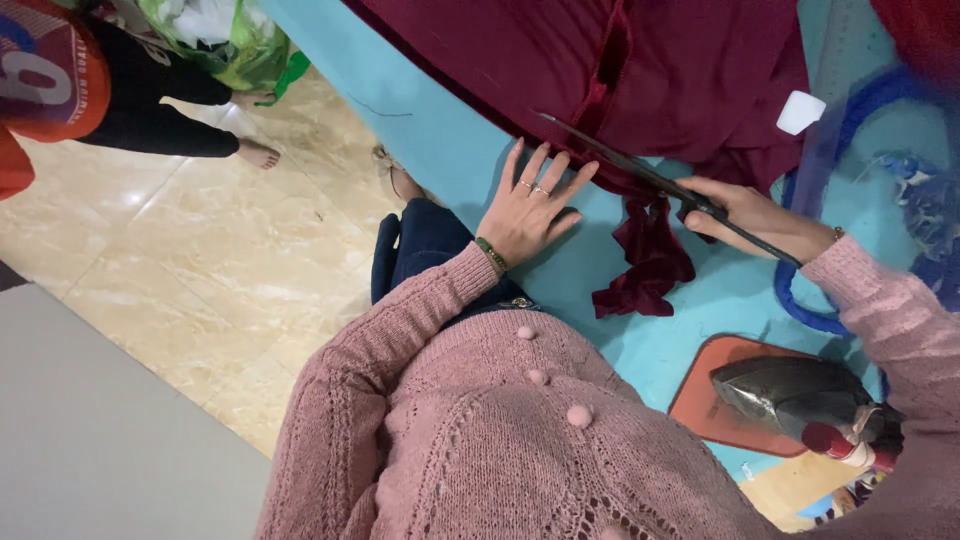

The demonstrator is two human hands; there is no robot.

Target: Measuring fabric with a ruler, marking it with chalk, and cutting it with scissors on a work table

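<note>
A large piece of dark red velvet cloth (690, 70) lies on a turquoise table (440, 130). My left hand (528, 205) rests flat on the table edge beside the cloth, fingers spread, with rings and a green bracelet. My right hand (760, 220) grips long black scissors (640, 172), whose blades point left into the cloth's edge. A cut strip of the red cloth (645, 265) hangs crumpled just below the scissors.
A dark flat iron (800, 400) sits on an orange-red pad (715, 395) at the table's near right. A white chalk block (800, 112) lies on the cloth. Blue cord (800, 305) loops at right. Another person's legs (190, 130) stand on the marble floor at upper left.
</note>
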